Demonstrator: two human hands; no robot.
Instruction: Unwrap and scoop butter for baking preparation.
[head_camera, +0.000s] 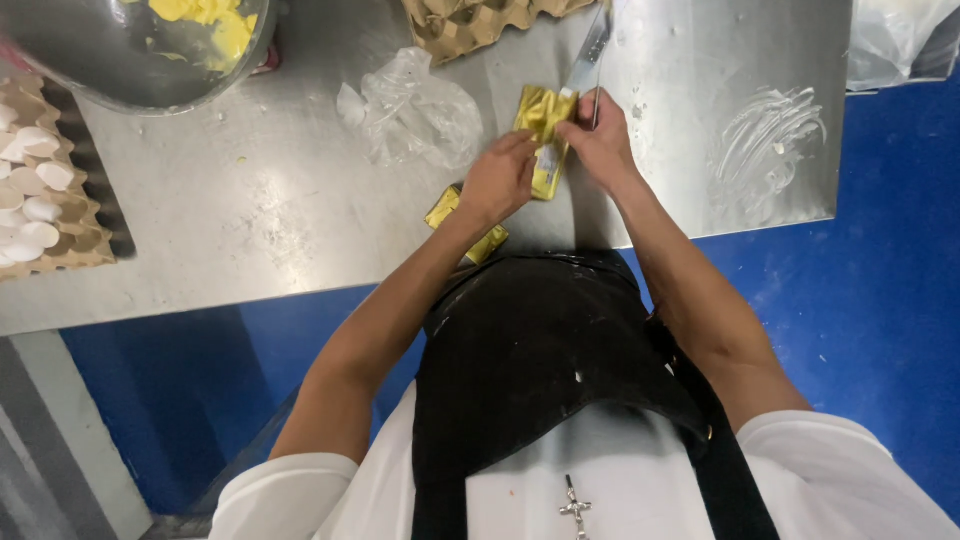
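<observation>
Commercial kitchen or bakery prep area. Stainless steel tabletop (260, 200) across the upper frame, smeared with grease at 2 o'clock. Large metal mixing bowl (60, 60) with yellow batter or butter at 11 o'clock. Cardboard egg tray (70, 250) full of broken shells at 9 o'clock, another egg tray (470, 25) at 12 o'clock. Gold foil wrapper (540, 115) near centre, second gold wrapper (445, 208) just below it. Crumpled clear plastic bag (415, 115) at 12 o'clock. Black apron (540, 350) over white shirt. Blue painted floor (880, 250) at 3 o'clock.

One head camera looks steeply down, from near, at the steel worktop (280, 200) edge and the person's arms.
</observation>
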